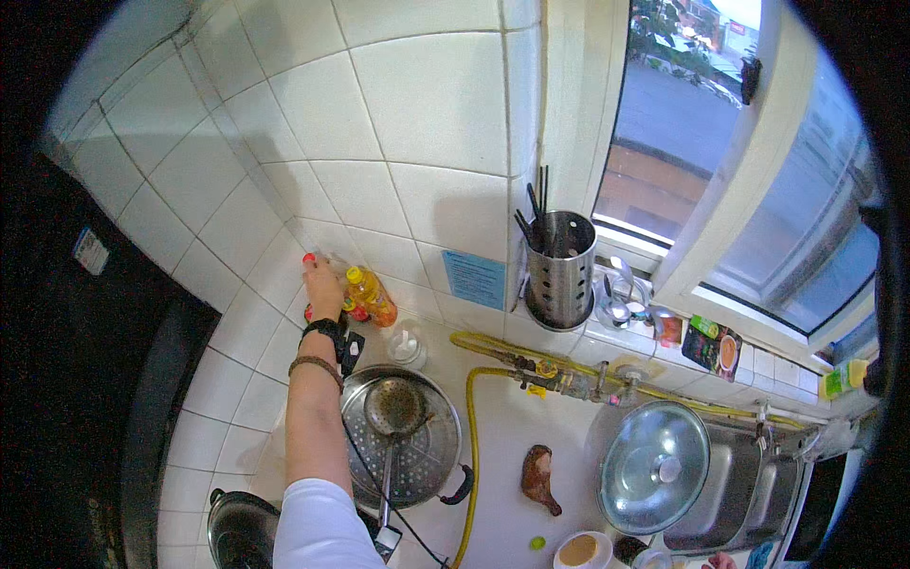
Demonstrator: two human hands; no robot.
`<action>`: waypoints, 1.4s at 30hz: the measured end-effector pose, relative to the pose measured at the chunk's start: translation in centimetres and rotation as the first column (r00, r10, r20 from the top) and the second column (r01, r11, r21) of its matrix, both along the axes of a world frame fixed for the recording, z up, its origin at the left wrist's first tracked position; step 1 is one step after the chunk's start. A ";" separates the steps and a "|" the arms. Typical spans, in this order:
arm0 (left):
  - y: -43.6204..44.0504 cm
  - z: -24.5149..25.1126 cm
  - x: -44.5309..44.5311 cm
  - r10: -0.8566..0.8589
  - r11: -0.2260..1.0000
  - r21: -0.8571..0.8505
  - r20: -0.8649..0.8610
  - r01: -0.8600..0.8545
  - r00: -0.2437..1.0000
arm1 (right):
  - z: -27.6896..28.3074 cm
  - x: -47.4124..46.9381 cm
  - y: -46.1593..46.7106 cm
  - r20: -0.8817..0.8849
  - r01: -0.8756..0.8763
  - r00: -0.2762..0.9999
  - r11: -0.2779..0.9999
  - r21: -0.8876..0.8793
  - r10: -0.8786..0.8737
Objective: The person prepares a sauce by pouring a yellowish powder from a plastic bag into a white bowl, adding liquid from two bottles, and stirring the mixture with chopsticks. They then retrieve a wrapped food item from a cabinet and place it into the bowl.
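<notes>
My left hand (pixel 324 288), with a black watch and a braided bracelet at the wrist, reaches into the tiled corner. It is closed around a red-capped bottle (pixel 308 258), whose body is mostly hidden by the hand. Right beside it stands a yellow-capped bottle (pixel 374 299) with orange contents. A clear jar (pixel 407 348) is near them. Below the forearm's right side lies a steel pot with a perforated steamer tray (pixel 426 462) and a perforated skimmer (pixel 394 407) in it. At the bottom edge, fingertips (pixel 720 561) show, possibly my right hand; what they do is cut off.
A yellow hose (pixel 473 441) crosses the counter. A cooked poultry leg (pixel 540 478), a bowl (pixel 601 551) and a glass lid (pixel 654 466) lie to the right, before the steel sink (pixel 718 498). A utensil holder (pixel 561 284) stands on the ledge. A black pan (pixel 242 530) is lower left.
</notes>
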State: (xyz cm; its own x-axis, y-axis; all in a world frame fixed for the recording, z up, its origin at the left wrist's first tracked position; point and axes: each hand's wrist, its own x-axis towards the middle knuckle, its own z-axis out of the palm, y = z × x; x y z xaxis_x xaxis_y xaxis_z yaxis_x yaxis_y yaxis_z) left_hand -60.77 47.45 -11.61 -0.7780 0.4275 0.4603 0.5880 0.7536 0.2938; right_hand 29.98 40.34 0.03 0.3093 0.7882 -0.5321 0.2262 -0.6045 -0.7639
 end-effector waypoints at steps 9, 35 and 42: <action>-2.4 9.0 6.4 0.163 0.984 0.096 -0.128 -0.151 0.978 | -1.9 3.0 1.6 -0.171 0.379 0.924 0.882 0.280 -0.342; -28.1 21.7 70.3 -0.798 0.592 0.372 0.149 0.715 0.584 | 3.1 2.3 -10.3 0.246 -0.488 0.364 -0.041 0.872 0.898; -35.2 22.0 73.4 -0.831 0.509 0.379 -0.018 0.772 0.557 | -0.1 -1.1 -13.7 0.516 -0.596 0.001 -0.414 0.688 0.857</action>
State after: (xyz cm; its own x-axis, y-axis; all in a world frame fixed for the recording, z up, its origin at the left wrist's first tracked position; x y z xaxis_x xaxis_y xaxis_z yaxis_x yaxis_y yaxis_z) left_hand 12.59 12.28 10.34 -0.2435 0.7603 0.6022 0.8196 -0.1707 0.5469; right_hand 28.91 26.62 -0.11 -0.8966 0.1031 0.4307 -0.2528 0.6793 -0.6889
